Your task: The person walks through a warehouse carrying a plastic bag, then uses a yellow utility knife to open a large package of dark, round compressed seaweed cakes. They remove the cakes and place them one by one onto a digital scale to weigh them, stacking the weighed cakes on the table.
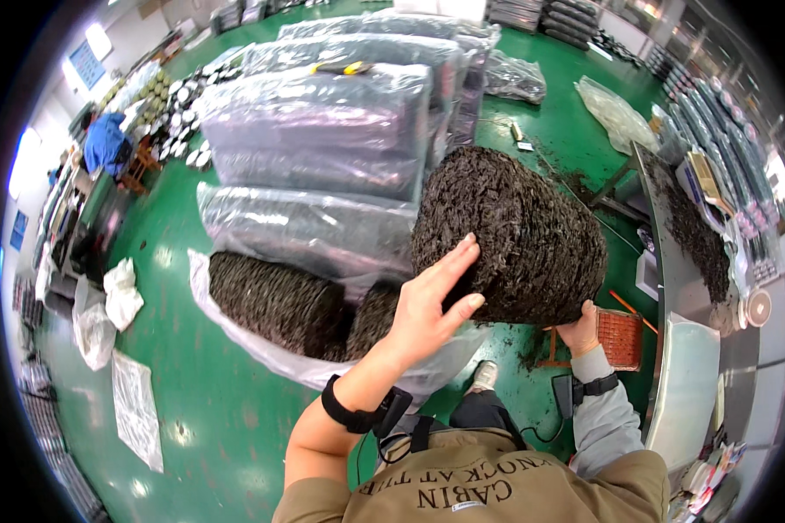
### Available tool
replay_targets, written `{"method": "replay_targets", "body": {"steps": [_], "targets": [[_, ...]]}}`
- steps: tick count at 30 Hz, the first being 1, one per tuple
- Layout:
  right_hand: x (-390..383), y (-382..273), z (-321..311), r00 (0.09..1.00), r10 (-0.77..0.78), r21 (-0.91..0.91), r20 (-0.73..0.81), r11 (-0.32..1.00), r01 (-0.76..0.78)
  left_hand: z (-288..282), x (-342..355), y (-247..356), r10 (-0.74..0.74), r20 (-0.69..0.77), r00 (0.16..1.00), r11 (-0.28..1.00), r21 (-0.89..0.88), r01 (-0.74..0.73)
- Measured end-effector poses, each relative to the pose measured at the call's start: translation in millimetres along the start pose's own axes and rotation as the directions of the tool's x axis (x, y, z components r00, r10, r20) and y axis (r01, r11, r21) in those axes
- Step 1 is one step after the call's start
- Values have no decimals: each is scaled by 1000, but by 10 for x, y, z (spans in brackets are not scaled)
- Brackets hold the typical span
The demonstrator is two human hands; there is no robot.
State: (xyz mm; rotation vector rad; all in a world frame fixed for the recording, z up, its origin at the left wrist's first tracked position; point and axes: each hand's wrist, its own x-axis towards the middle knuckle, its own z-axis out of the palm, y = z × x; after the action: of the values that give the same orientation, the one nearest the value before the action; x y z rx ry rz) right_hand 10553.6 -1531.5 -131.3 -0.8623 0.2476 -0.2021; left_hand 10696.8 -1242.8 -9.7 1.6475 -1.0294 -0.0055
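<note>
A large, thick cylinder of dark brown, leafy layers pressed together (515, 231) is held up in front of me, tilted, between both hands. My left hand (429, 301) lies against its near left side, fingers stretched along the surface and thumb apart. Under its lower right end, my right hand (582, 331) supports it; part of that hand's fingers is hidden behind the cylinder. Below and left, an opened clear plastic bag (235, 343) holds a similar dark cylinder (275, 301) and a shorter piece (372, 318) beside it, partly covered by my left arm.
Plastic-wrapped long packs (323, 131) stand in rows ahead, with a yellow-and-black tool (340, 68) on top. At right is a metal table (672, 235) with dark scraps, above a red basket (621, 340). A person in blue (109, 144) sits far left. Plastic sheets (137, 410) lie on the green floor.
</note>
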Motion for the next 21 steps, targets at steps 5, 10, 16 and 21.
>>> {"method": "replay_targets", "body": {"steps": [5, 10, 16, 21], "targets": [[95, -244, -556, 996, -89, 191, -12, 978, 89, 1006, 661, 124, 152, -55, 987, 940, 317, -127], [216, -673, -1634, 962, 0, 412, -273, 904, 117, 2141, 1537, 54, -190, -117, 975, 979, 47, 197], [294, -1301, -2339, 959, -207, 435, -193, 858, 272, 3043, 2378, 89, -519, 61, 853, 289, -926, 242], [512, -1651, -2983, 954, -227, 524, -198, 797, 299, 3677, 2915, 35, -215, 109, 970, 862, -446, 241]]}}
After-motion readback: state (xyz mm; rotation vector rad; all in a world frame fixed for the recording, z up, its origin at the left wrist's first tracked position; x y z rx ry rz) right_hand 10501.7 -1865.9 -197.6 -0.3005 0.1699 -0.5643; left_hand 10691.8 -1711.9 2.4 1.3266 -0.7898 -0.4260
